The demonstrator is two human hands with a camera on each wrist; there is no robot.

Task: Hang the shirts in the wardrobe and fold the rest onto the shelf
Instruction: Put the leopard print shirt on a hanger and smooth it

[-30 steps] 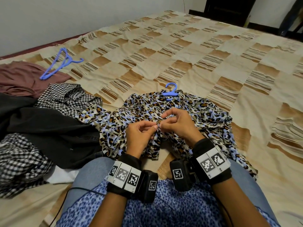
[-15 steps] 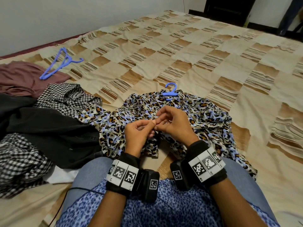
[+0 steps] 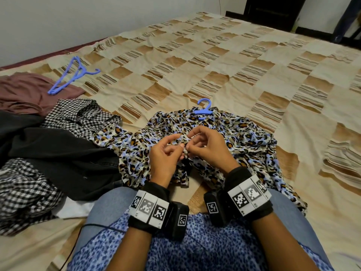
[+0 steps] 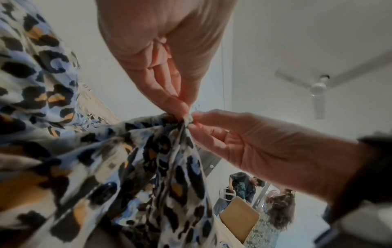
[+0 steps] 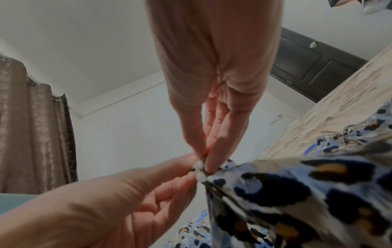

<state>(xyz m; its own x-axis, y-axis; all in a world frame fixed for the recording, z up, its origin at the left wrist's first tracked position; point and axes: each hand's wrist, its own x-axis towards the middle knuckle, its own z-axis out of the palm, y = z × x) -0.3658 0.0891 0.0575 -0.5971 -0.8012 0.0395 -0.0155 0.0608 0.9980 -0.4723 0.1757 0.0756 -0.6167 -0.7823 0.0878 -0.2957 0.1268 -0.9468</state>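
A leopard-print shirt [image 3: 244,141] lies spread on the bed in front of my knees. A blue hanger [image 3: 204,109] sits inside its collar with the hook pointing away from me. My left hand [image 3: 181,143] and right hand [image 3: 190,140] meet over the shirt's front. Each pinches a small bunch of the front edge between thumb and fingertips, lifted slightly off the bed. In the left wrist view the left hand [image 4: 186,109] nips the shirt [image 4: 106,167] opposite the right hand [image 4: 192,121]. In the right wrist view the right hand [image 5: 204,162] and left hand [image 5: 192,167] nip the same shirt [image 5: 297,193].
At my left lie a black garment [image 3: 58,159], two checked shirts [image 3: 78,116] [image 3: 23,192], something white [image 3: 74,208] and a maroon garment [image 3: 23,92] under spare blue hangers [image 3: 72,75]. The patchwork bedspread [image 3: 234,65] stretches ahead and right. A dark cabinet [image 3: 273,12] stands beyond the bed.
Both hands stay over the shirt's front and keep pinching the fabric. The fingers have shifted a little and the pinched spot has risen slightly.
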